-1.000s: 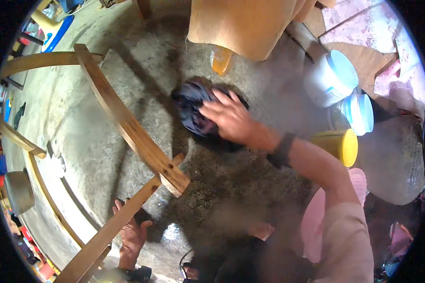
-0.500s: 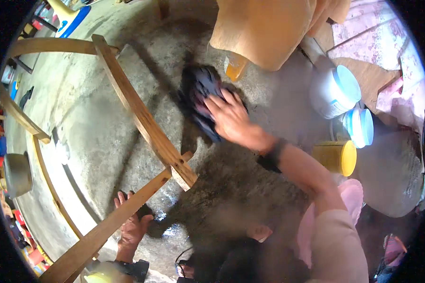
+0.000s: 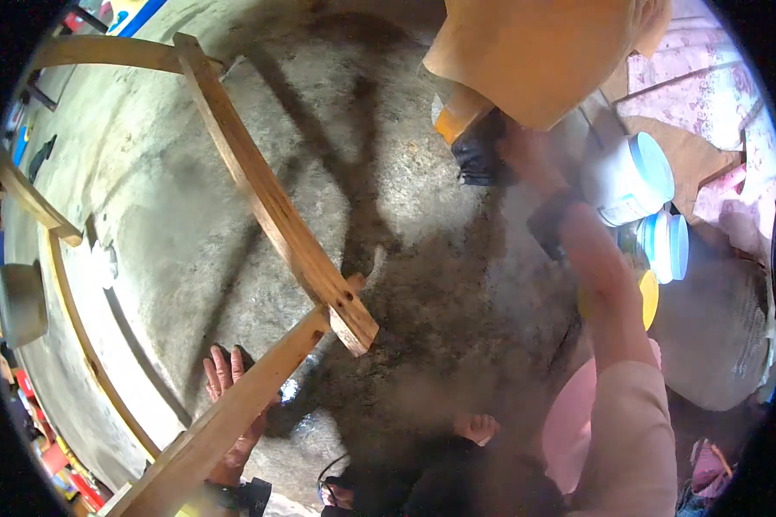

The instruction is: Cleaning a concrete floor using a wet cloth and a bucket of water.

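Cloth [image 3: 478,157], dark and bunched, lies to the right of the wooden frame [image 3: 265,215] in the head view, well apart from it and level with the upper part of its long curved beam. The person's right hand [image 3: 528,152] is right up against the cloth, on the side away from the frame. From that hand, the cloth lies leftward, toward the frame. The cloth is crumpled, so no clear long axis can be made out. The right hand is by far the nearer one.

Its fingers are blurred and partly hidden at the edge of the tan board [image 3: 526,65], so whether they are clamped on the cloth or only pressing it cannot be told. An orange-tipped leg [image 3: 447,126] stands just beside the cloth, on the side facing the frame.

The left hand [image 3: 244,439] is behind the frame's lower bar, which crosses in front of its palm. Its fingers are stretched out and a little apart, with nothing seen between them, and appear to rest on the concrete floor [image 3: 172,233].

Farther right of the frame, beyond the right forearm, stand a white tub [image 3: 625,181] and a smaller blue-lidded jar [image 3: 666,247].
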The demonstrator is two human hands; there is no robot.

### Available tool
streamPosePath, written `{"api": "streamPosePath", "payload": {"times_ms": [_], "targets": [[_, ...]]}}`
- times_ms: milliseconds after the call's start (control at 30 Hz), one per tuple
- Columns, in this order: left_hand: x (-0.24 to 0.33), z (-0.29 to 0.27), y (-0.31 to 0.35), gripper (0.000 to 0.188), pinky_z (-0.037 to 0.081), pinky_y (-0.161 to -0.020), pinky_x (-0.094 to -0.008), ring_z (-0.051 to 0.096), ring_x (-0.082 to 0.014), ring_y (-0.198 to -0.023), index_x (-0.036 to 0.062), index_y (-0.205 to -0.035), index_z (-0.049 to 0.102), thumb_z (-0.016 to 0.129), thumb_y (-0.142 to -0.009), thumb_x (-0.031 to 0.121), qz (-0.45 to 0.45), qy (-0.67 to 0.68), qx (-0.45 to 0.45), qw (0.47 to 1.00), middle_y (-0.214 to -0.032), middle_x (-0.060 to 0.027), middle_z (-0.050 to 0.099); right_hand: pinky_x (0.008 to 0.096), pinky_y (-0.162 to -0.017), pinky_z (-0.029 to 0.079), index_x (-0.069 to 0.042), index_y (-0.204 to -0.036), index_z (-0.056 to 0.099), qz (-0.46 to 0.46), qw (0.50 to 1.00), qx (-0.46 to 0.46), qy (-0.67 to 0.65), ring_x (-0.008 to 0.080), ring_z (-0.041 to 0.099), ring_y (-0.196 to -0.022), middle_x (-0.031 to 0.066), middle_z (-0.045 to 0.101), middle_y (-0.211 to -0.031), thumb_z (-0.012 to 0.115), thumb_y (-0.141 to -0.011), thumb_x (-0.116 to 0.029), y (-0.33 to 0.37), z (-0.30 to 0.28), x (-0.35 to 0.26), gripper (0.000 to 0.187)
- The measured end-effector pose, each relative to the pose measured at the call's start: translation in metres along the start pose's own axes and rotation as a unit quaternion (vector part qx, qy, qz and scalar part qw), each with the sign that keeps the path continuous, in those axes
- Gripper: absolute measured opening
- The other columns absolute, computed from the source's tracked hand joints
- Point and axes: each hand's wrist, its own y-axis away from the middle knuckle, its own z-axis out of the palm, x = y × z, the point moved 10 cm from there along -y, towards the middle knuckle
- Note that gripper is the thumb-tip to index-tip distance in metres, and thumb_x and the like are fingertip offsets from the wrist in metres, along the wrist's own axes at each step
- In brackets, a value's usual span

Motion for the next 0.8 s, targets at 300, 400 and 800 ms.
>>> {"api": "streamPosePath", "payload": {"times_ms": [300,400,800], "targets": [[-0.002,-0.008,0.002,0.087,0.029,-0.094,-0.0595,0.018,-0.0505,-0.126,0.0026,-0.136,0.026,0.054,-0.074,0.057,0.01,-0.022,0.031,0.999,-0.14,-0.0279,0.016,0.0493,-0.094,0.033,-0.005,-0.106,0.056,-0.236,0.963,-0.001,-0.131,0.0372,0.044,-0.109,0.0118,0.055,-0.109,0.059,-0.057,-0.005,0.135,-0.056,-0.111,0.049],[0.007,-0.01,-0.002,0.088,0.031,-0.094,-0.0573,0.02,-0.0511,-0.125,0.0019,-0.135,0.026,0.054,-0.073,0.057,0.037,-0.044,0.023,0.998,-0.139,-0.0298,0.018,0.0524,-0.095,0.029,-0.002,-0.111,0.054,-0.306,0.944,0.007,-0.119,0.0365,0.04,-0.113,0.0118,0.053,-0.115,0.06,-0.06,-0.006,0.151,-0.061,-0.145,0.051],[-0.011,0.0,0.003,0.1,0.018,-0.101,-0.0566,0.016,-0.0536,-0.124,0.0059,-0.138,0.018,0.063,-0.064,0.057,-0.044,-0.034,-0.011,0.998,-0.139,-0.0312,0.014,0.0502,-0.087,0.039,0.002,-0.124,0.041,-0.108,0.971,-0.203,0.061,0.0381,0.045,-0.11,0.015,0.053,-0.114,0.046,-0.08,-0.019,-0.038,-0.027,-0.217,0.049]]}}
